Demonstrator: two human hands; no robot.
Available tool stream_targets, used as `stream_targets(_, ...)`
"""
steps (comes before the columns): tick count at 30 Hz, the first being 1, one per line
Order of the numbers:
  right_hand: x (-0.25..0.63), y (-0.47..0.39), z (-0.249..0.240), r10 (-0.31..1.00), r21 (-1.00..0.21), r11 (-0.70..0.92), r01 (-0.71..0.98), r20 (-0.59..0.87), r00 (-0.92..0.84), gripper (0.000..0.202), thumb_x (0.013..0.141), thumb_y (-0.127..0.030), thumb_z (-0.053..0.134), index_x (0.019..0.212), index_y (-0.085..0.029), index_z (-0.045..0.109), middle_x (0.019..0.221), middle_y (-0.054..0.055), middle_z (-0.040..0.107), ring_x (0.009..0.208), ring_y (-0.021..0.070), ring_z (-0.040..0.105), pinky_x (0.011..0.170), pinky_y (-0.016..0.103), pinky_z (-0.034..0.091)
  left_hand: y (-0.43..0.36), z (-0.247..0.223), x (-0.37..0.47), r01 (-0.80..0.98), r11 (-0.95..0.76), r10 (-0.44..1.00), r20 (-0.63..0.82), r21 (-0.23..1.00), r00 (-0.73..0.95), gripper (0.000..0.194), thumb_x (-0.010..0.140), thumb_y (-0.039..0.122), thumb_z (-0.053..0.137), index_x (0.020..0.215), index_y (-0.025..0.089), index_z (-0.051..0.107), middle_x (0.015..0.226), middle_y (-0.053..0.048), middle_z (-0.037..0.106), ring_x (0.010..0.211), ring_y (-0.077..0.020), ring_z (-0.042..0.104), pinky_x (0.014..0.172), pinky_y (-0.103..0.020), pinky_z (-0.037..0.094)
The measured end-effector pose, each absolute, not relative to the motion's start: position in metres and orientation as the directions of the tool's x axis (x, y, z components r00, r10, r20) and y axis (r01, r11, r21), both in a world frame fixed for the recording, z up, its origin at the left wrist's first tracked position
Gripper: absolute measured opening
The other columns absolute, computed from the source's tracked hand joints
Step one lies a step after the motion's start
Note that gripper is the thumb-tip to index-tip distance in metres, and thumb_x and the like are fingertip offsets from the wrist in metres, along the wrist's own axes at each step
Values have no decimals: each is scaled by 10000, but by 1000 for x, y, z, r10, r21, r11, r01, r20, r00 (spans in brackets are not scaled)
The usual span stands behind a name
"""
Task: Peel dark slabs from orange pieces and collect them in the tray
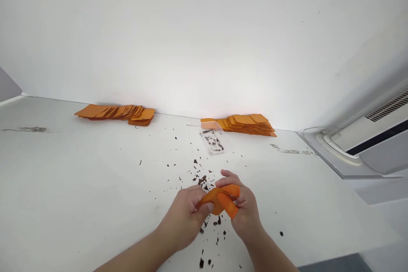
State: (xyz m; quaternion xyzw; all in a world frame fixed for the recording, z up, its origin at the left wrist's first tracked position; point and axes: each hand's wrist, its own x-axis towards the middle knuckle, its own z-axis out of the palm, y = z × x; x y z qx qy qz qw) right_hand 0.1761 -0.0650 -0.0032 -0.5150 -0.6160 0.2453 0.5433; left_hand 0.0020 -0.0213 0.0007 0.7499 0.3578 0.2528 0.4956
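Note:
My left hand (183, 223) pinches a flat orange piece (213, 197) between thumb and fingers, low in the middle of the head view. On the other side, my right hand (250, 210) is closed on the same piece with its thumb and index finger. Both of those fingers wear orange finger cots (227, 205); its other fingers are bare and raised. The piece looks thin, and part of it is hidden by the fingers. Dark brown flakes (202, 180) lie scattered on the white table under and around the hands.
Along the wall stand two rows of overlapping orange pieces, a left row (111, 111) and a right row (247, 124). A small clear plastic box (213, 141) with dark bits lies before the right row. A white appliance with a vent (385, 112) is at the right.

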Motion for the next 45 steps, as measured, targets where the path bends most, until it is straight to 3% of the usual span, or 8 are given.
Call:
stream_targets(4,163,-64,0,976,-986,163,28,165,144,243,825,-428,697,1009,-270,685,979,57,667,911,237,635,791,416,569,-18,-5,0,214,-218,840,71,952,538,210,868,270,470,679,183,503,723,1,515,648,-141,479,599,-253,400)
stream_targets(7,152,-66,1,993,-995,76,-62,71,91,243,844,-462,670,903,-227,696,837,48,652,816,223,624,798,423,557,-18,-8,0,195,-182,856,57,964,515,201,865,282,483,693,182,513,745,-4,524,670,-143,494,615,-257,421)
stream_targets(15,167,-71,-5,988,-993,85,80,95,120,291,889,-482,608,905,-219,732,883,80,709,839,260,671,802,459,579,-25,-1,4,298,-247,851,60,922,522,178,795,195,530,620,175,505,699,1,528,667,-149,508,605,-263,404)
stream_targets(22,275,-14,16,864,-987,34,159,109,492,402,819,-478,710,1084,-178,676,981,112,711,787,250,703,598,373,633,-24,0,3,323,-266,856,68,908,513,125,787,184,553,697,197,637,742,-17,608,708,-172,580,650,-285,441)
stream_targets(26,341,52,55,798,-948,-190,254,1,602,446,791,-446,756,1089,-140,627,970,111,690,699,200,682,542,310,601,-23,-2,3,339,-302,853,94,891,513,136,790,181,541,688,201,630,735,-23,609,691,-175,585,621,-273,440)
stream_targets(30,385,110,88,799,-874,-356,330,-102,593,364,883,-398,679,1101,-115,609,914,74,672,671,150,652,556,275,569,-21,-5,2,370,-328,848,97,869,521,140,788,177,539,672,199,613,732,-25,610,685,-177,585,601,-264,432)
stream_targets(36,413,170,100,752,-691,-578,434,-245,612,287,957,-343,585,1160,-141,587,1083,73,623,880,170,636,755,341,568,-16,1,0,464,-272,874,15,843,485,185,836,195,493,702,192,620,797,-25,623,722,-162,587,639,-253,435)
stream_targets(45,421,207,94,714,-471,-683,558,-272,645,292,955,-339,586,1177,-150,582,1121,78,612,918,181,631,782,357,565,-10,-10,-2,492,-360,854,68,793,516,209,860,244,483,714,206,629,794,-22,635,693,-156,595,591,-233,430)
